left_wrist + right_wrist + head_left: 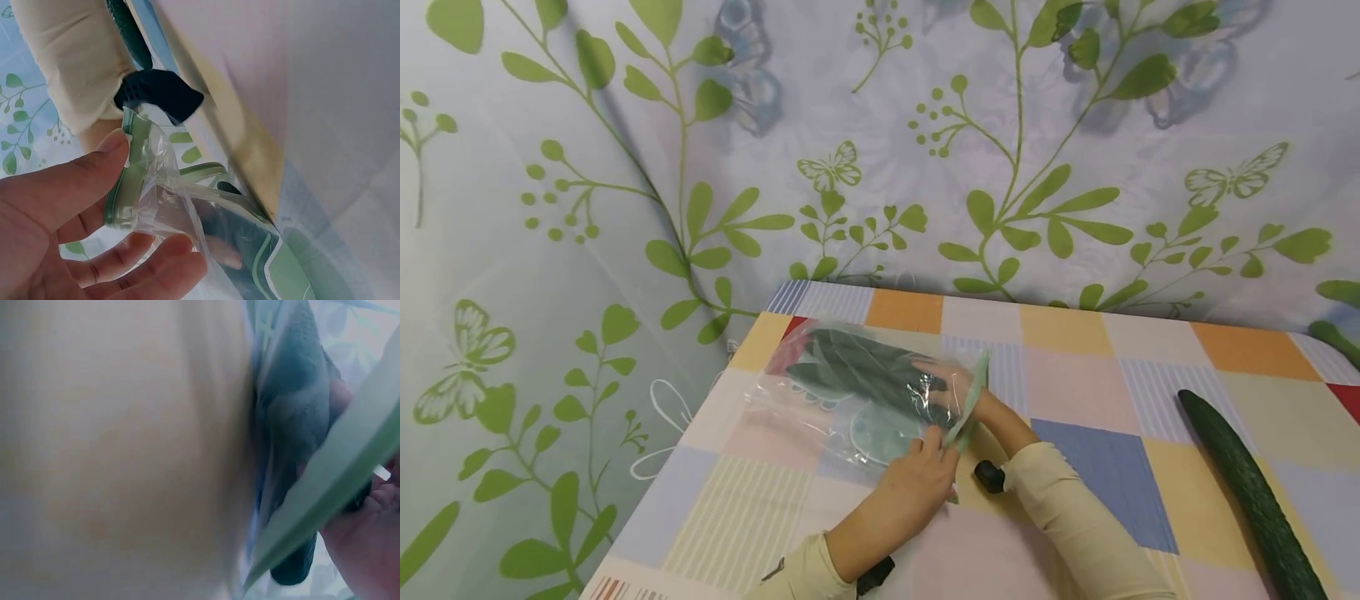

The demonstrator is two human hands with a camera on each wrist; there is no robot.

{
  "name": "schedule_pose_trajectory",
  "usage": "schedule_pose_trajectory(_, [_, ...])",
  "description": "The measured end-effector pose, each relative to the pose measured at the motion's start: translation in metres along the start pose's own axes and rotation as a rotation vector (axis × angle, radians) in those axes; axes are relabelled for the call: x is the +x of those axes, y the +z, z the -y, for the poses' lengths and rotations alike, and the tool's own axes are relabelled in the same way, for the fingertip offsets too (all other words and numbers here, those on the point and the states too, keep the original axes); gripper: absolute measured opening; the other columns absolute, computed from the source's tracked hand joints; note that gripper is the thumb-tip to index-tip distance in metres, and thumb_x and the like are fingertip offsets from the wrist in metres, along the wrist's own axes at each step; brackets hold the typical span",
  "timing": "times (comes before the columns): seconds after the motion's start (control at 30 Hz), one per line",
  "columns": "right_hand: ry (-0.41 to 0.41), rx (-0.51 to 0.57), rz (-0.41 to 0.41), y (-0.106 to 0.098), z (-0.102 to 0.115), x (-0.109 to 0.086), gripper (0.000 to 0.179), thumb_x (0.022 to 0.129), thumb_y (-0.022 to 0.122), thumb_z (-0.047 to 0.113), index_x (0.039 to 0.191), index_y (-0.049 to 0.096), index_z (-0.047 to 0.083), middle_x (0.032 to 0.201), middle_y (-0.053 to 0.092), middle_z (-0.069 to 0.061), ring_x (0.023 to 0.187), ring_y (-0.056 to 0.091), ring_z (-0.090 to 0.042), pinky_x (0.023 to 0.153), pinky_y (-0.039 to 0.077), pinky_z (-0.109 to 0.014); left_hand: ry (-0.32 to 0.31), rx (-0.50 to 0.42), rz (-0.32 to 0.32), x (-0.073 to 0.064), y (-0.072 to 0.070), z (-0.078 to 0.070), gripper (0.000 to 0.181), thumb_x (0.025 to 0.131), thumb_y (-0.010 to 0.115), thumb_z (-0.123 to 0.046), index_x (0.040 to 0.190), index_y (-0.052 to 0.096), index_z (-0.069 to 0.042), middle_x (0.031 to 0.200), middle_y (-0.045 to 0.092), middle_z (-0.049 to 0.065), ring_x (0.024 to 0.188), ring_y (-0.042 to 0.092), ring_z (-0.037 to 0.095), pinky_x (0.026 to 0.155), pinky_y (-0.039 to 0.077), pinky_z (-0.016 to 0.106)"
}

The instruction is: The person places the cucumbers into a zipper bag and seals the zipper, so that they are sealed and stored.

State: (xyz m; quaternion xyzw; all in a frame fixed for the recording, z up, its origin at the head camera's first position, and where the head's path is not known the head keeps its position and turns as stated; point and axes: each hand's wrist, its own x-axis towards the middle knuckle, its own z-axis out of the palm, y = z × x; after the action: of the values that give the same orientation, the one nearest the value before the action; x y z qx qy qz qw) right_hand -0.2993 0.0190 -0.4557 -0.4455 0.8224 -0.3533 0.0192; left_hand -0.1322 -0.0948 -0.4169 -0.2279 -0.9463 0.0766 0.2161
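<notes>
A clear zip bag (820, 417) with a green edge lies on the table, several dark green cucumbers (865, 367) inside it. My left hand (917, 483) pinches the bag's green rim between thumb and fingers; in the left wrist view the thumb of that hand (69, 206) presses on the zip strip (131, 175). Through the mouth of the bag reaches my right hand (951, 387), its fingers at a cucumber. The right wrist view shows that hand (369, 544) behind the green rim (337, 481), close around a cucumber (294, 412); plastic partly hides the fingers.
A long cucumber (1247, 483) lies on the right of the patchwork tablecloth (1075, 400). Another green piece (1333, 342) shows at the far right edge. A leaf-printed curtain (880, 150) hangs behind the table, and a white cord (662, 425) loops by its left edge.
</notes>
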Motion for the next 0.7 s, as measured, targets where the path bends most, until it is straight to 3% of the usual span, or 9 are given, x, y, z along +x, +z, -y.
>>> schedule_pose_trajectory(0.17, [0.078, 0.035, 0.016, -0.003, 0.001, -0.012, 0.054, 0.087, 0.059, 0.023, 0.127, 0.044, -0.010, 0.128, 0.047, -0.029, 0.116, 0.046, -0.045, 0.093, 0.040, -0.054, 0.003, -0.011, 0.016, 0.000, 0.000, 0.000, 0.041, 0.068, 0.071, -0.045, 0.082, 0.050, -0.013, 0.083, 0.038, 0.002, 0.062, 0.046, 0.010, 0.039, 0.039, 0.014])
schedule_pose_trajectory(0.27, [0.118, 0.061, 0.025, -0.005, 0.001, -0.019, 0.051, 0.086, 0.060, 0.014, 0.128, 0.043, -0.009, 0.125, 0.050, -0.028, 0.107, 0.053, -0.043, 0.085, 0.046, -0.051, 0.000, -0.025, 0.034, 0.001, 0.001, 0.000, 0.041, 0.069, 0.071, -0.045, 0.082, 0.050, -0.013, 0.083, 0.037, 0.002, 0.062, 0.046, 0.010, 0.039, 0.040, 0.015])
schedule_pose_trajectory(0.4, [0.130, 0.061, 0.022, -0.009, 0.000, -0.028, 0.051, 0.085, 0.061, 0.013, 0.128, 0.043, -0.010, 0.124, 0.051, -0.028, 0.107, 0.053, -0.042, 0.086, 0.045, -0.052, 0.003, -0.045, 0.044, 0.002, 0.002, -0.001, 0.040, 0.070, 0.071, -0.044, 0.083, 0.049, -0.012, 0.084, 0.037, 0.002, 0.063, 0.047, 0.010, 0.038, 0.039, 0.015])
schedule_pose_trajectory(0.47, [0.143, 0.043, 0.018, -0.011, -0.001, -0.033, 0.051, 0.085, 0.061, 0.015, 0.126, 0.045, -0.010, 0.126, 0.049, -0.028, 0.117, 0.046, -0.044, 0.096, 0.038, -0.054, 0.017, -0.041, 0.037, 0.002, 0.002, -0.002, 0.040, 0.070, 0.071, -0.044, 0.082, 0.050, -0.012, 0.083, 0.037, 0.002, 0.062, 0.046, 0.009, 0.039, 0.039, 0.015])
schedule_pose_trajectory(0.7, [0.293, 0.114, -0.007, -0.024, -0.004, -0.052, 0.045, 0.085, 0.062, 0.023, 0.122, 0.054, -0.001, 0.118, 0.058, -0.021, 0.111, 0.053, -0.041, 0.092, 0.043, -0.052, 0.059, -0.068, 0.024, 0.007, 0.007, -0.007, 0.040, 0.070, 0.073, -0.043, 0.083, 0.050, -0.012, 0.083, 0.038, 0.002, 0.063, 0.048, 0.010, 0.040, 0.040, 0.016])
